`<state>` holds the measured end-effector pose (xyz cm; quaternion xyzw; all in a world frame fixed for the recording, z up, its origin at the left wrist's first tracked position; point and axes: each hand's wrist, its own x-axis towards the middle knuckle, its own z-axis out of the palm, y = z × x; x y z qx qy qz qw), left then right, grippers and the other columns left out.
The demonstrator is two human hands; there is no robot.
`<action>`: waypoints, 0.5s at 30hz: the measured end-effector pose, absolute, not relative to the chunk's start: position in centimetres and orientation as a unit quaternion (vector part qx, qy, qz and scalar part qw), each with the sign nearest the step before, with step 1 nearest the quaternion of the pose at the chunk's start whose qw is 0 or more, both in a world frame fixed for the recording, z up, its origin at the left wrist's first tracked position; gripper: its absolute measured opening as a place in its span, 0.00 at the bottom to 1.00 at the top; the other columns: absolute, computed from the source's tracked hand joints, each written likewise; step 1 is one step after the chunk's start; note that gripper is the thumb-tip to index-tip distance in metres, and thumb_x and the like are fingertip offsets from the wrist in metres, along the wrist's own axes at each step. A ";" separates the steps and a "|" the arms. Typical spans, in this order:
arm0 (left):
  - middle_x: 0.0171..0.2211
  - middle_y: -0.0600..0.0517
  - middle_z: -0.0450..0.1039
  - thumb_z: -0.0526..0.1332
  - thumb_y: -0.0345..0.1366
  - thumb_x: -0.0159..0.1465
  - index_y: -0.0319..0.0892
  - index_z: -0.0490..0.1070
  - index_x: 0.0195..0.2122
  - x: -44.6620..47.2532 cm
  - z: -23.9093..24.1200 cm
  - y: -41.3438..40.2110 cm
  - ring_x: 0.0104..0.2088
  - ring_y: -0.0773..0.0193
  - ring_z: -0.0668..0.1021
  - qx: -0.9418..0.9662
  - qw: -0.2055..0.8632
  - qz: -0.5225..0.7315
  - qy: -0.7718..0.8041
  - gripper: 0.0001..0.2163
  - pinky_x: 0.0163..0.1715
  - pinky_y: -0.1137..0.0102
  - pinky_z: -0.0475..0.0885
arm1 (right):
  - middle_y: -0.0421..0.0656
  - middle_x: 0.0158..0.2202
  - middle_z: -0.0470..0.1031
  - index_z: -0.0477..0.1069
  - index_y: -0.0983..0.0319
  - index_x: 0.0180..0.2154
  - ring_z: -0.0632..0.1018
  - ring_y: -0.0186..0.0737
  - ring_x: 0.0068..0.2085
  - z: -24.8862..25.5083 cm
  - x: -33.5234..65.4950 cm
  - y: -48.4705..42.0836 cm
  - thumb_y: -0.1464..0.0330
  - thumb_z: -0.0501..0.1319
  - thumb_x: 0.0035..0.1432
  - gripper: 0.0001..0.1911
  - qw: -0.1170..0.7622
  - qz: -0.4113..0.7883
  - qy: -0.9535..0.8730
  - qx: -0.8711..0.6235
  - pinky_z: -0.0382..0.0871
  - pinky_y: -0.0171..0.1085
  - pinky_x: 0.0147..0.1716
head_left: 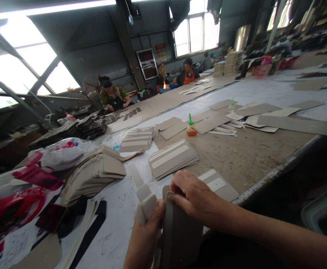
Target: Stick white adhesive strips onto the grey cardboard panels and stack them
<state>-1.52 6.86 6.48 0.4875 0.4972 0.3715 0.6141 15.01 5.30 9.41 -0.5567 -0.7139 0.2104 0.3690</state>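
The grey panels (pixel 185 229) are held upright at the near edge of the white table (pixel 113 213), top edge pinched by the right hand (pixel 193 196). The left hand (pixel 149 233) grips pale strips (pixel 149 204); whether it also clamps the panels is unclear. A loosened left grip could spill the strips toward the banded stack (pixel 170 160).

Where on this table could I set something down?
The flecked brown stretch between the stacked panels, the loose grey sheets and the table edge looks roomiest. A white patch lies between the dark strip and the left hand. The left side is crowded with bags and more panels.
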 end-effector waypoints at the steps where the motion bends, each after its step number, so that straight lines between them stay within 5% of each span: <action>1: 0.20 0.59 0.58 0.64 0.48 0.52 0.40 0.64 0.22 -1.5 6.6 6.8 0.23 0.71 0.61 0.492 0.612 0.368 0.498 0.17 0.23 0.75 0.59 | 0.41 0.32 0.66 0.63 0.62 0.29 0.65 0.37 0.37 9.4 15.1 5.4 0.74 0.59 0.55 0.05 0.367 0.207 -0.717 -0.555 0.59 0.35 0.36; 8: 0.20 0.58 0.58 0.64 0.49 0.52 0.40 0.64 0.22 -1.5 7.2 6.7 0.24 0.71 0.62 0.516 0.583 0.371 0.506 0.17 0.25 0.74 0.60 | 0.42 0.34 0.67 0.63 0.63 0.28 0.66 0.38 0.38 10.1 15.6 5.8 0.74 0.62 0.50 0.07 0.352 0.218 -0.723 -0.554 0.58 0.36 0.39; 15: 0.20 0.56 0.63 0.65 0.48 0.51 0.38 0.71 0.26 -1.4 7.1 6.7 0.24 0.69 0.64 0.536 0.583 0.345 0.504 0.16 0.25 0.73 0.60 | 0.36 0.26 0.68 0.64 0.61 0.29 0.66 0.32 0.29 10.6 15.6 5.9 0.70 0.60 0.52 0.04 0.319 0.317 -0.682 -0.577 0.54 0.31 0.27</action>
